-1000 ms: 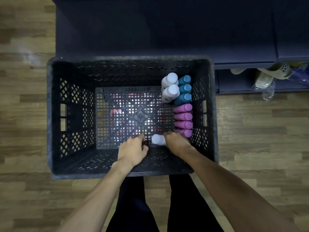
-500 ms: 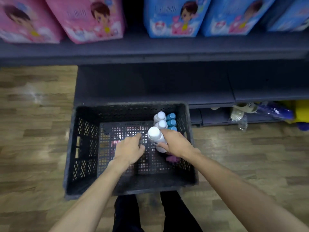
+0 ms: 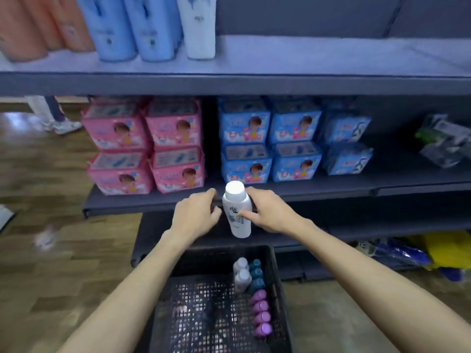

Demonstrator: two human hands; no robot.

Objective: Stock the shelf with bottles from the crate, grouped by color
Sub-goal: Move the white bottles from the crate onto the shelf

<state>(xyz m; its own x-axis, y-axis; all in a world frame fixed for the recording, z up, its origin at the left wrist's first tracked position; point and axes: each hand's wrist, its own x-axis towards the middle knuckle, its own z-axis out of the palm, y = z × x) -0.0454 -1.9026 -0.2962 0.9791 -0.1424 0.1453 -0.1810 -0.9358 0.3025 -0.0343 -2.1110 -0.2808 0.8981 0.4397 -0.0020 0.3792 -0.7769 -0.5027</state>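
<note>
Since 0.5 s ago: white bottle [image 3: 237,212] lifted out of crate [image 3: 276,271], now up in front of middle shelf edge [image 3: 331,193]. Gripping it w/ right hand [image 3: 270,212], fingers curled round body, cap up, roughly upright. Hovering left hand [image 3: 196,215] just left of bottle, fingers loosely curled, holding nothing. Sitting in crate, right side: two white bottles [image 3: 241,272], teal bottles [image 3: 255,276], purple bottles [image 3: 261,313] nearer. Showing behind on shelf: pink packs [image 3: 145,143] left, blue packs [image 3: 270,138] right.

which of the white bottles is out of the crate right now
The white bottle gripped upright by the right hand; the other two white bottles stand inside the crate.
</note>
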